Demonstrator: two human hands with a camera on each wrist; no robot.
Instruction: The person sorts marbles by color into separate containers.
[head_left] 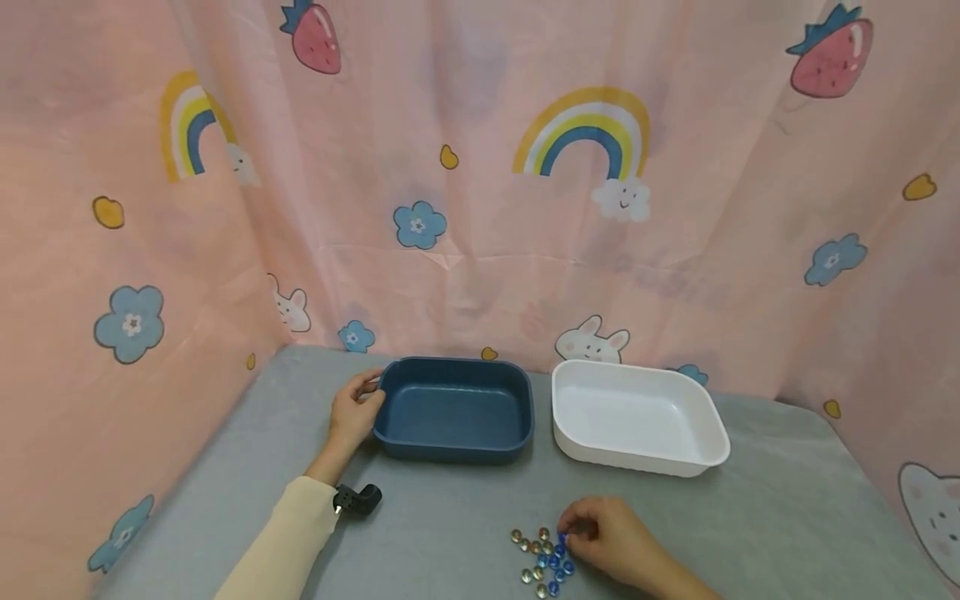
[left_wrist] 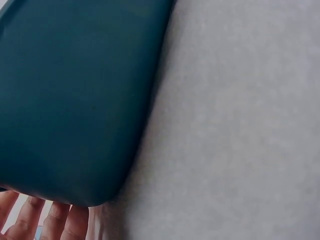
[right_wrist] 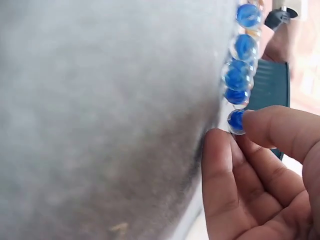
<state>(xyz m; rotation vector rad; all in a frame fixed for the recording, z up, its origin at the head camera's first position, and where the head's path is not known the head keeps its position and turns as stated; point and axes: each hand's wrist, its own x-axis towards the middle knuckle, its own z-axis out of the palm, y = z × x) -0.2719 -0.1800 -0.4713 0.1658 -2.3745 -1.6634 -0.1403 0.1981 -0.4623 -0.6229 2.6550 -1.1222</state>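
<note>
At the left end of a dark blue rectangular tray (head_left: 453,455), my left hand (head_left: 356,412) grips the rim, its thumb on the near side. The left wrist view shows several of its fingers (left_wrist: 56,220) against the tray's end wall. My right hand (head_left: 615,540) is down at the right side of a loose group of glass marbles. Between its thumb and fingertips it pinches a clear marble with a blue core (right_wrist: 235,121). Other blue marbles (right_wrist: 245,47) lie close by, and amber-toned marbles (head_left: 527,575) sit mostly left of them.
A white rectangular tray (head_left: 637,463) stands right of the blue one, with a narrow gap between them. Both trays hold nothing visible. Grey cloth (head_left: 442,525) covers the table. A pink patterned curtain (head_left: 480,292) hangs behind and at the sides.
</note>
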